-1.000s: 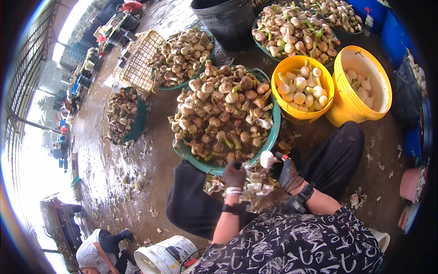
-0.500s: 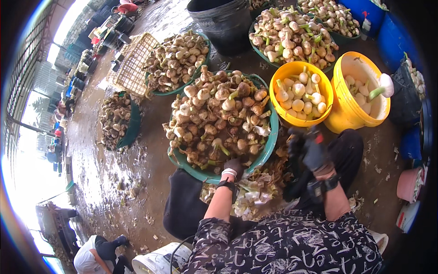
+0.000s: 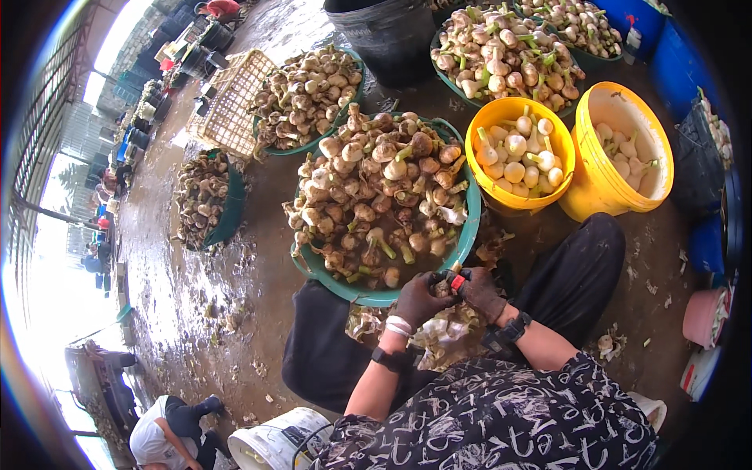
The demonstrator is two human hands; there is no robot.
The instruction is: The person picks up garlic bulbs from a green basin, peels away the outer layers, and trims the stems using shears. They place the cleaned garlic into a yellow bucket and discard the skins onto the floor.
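head view: gloved left hand [image 3: 417, 302] and right hand [image 3: 483, 295] meet over a garlic bulb [image 3: 442, 288] at the green tub [image 3: 473, 213].
the left fingers are closed around the bulb, mostly hidden between the hands, just beside the near rim; the right fingers are clamped on a small red-marked tool [image 3: 457, 283] next to it. brownish bulbs [image 3: 364, 192] heap the tub, papery peelings [image 3: 445, 338] lie below, and a yellow bucket [image 3: 513, 201] holding pale bulbs [image 3: 515, 146] stands to the right.

Produce-handling shed — wet floor [image 3: 176, 290], tubs [image 3: 368, 298] of garlic [image 3: 364, 207], metal framing [image 3: 59, 88].
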